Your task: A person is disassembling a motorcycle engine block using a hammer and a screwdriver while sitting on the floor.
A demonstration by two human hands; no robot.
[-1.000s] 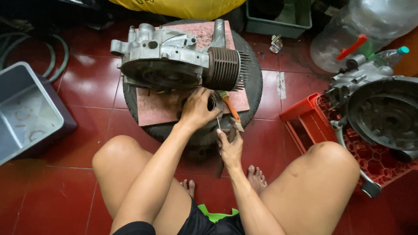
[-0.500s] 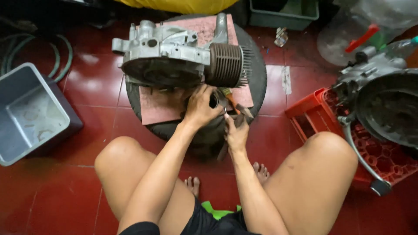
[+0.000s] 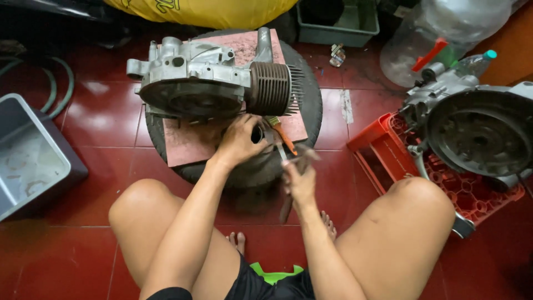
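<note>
Right now a small dark ring-shaped part is clamped in the left hand, on the board just below the engine's finned cylinder. A long tool is gripped by the right hand, just right of the part, axis running up-down. The grey tub at left looks empty; the red crate holds a second engine.

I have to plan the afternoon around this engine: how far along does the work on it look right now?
Done: the engine lies on a board over a tyre, its finned cylinder still on. In hand: the left hand grips a small dark round part beside it; the right hand holds a blurred metal tool. Left: a second engine waits on the red crate.
</note>
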